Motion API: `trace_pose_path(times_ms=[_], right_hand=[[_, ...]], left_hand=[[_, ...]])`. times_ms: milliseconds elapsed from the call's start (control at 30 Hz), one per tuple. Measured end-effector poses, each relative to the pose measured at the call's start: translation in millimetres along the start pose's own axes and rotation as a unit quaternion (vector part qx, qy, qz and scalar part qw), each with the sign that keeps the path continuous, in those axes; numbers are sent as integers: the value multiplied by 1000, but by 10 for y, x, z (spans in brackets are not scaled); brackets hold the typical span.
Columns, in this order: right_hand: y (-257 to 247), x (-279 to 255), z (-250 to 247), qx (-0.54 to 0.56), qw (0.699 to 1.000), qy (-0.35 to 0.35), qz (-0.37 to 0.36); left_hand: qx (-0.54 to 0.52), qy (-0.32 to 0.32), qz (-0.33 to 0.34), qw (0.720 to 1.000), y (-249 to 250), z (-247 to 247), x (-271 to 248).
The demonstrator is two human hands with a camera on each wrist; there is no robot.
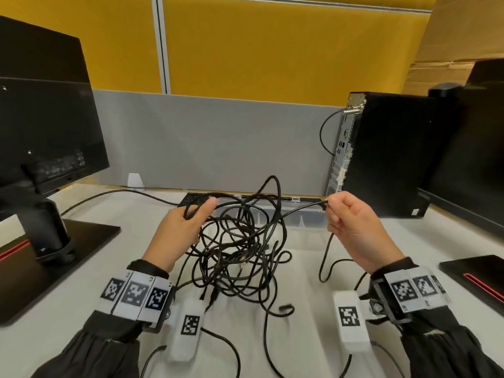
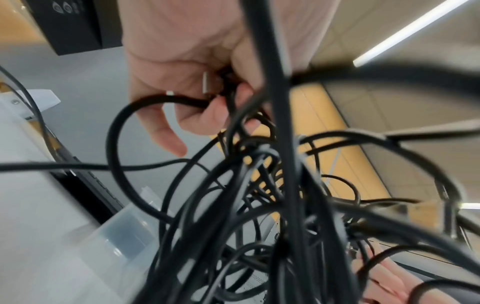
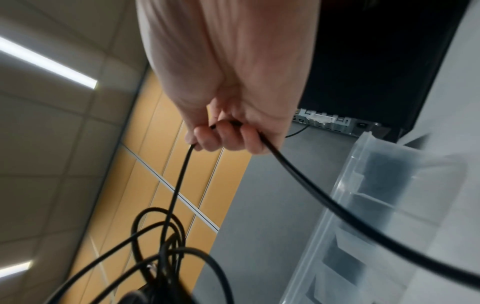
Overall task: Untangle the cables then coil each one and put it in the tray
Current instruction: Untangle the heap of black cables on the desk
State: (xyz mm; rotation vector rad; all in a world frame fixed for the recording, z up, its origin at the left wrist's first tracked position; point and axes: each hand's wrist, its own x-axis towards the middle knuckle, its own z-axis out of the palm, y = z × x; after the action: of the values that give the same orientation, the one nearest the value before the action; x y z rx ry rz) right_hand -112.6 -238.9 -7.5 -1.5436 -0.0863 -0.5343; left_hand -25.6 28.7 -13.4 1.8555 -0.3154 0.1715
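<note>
A knot of black cables [image 1: 240, 249] hangs between my two raised hands above the white desk. My left hand [image 1: 185, 222] grips several strands of the knot; in the left wrist view its fingers [image 2: 197, 115] curl round a cable end with a metal plug [image 2: 207, 84]. My right hand [image 1: 346, 216] holds a single black cable [image 3: 311, 185] in a fist, drawn out to the right of the knot. A clear plastic tray [image 1: 272, 211] with dividers lies behind the knot, also seen as the tray [image 3: 376, 205] in the right wrist view.
A monitor [image 1: 46, 113] on its stand is at the left, a black computer tower [image 1: 387, 154] at the right, a grey partition [image 1: 212, 137] behind. Loose cable ends [image 1: 272, 336] trail on the desk toward me. A dark flat base [image 1: 477, 276] lies at the right edge.
</note>
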Motion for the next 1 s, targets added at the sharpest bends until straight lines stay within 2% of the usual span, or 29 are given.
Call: trace_pose_path(times_ms=[267,333,433,500,633,800,867,967,1000], right_hand=[[-71,-43,35,-66,993,77,-57],[-143,-68,45,-109,990,63,-66],[-302,-109,67,-183,981,-8,-69],[-406,-129,112,-285,953,-62,-80],[-561,-171,350,-493,854,-135,-92],[-648,-209,703,-637,738,-140,-176],[-645,-183,805,-641,730,-153,-182],[-597,-94,905,-601,765,-171,-158],[-567,-55,923,-604,763,-179,-141]], left_hand=[[-39,16,37,998,-2,-3,-8],[-33,44,52,997,24,9,-30],[-25,76,68,994,36,12,-30],[-28,83,77,993,37,14,-28],[-52,95,80,991,40,36,-38],[-73,95,89,989,39,64,-57],[-95,97,84,987,35,57,-49],[-135,99,64,984,39,41,-33],[-148,96,58,983,42,41,-31]])
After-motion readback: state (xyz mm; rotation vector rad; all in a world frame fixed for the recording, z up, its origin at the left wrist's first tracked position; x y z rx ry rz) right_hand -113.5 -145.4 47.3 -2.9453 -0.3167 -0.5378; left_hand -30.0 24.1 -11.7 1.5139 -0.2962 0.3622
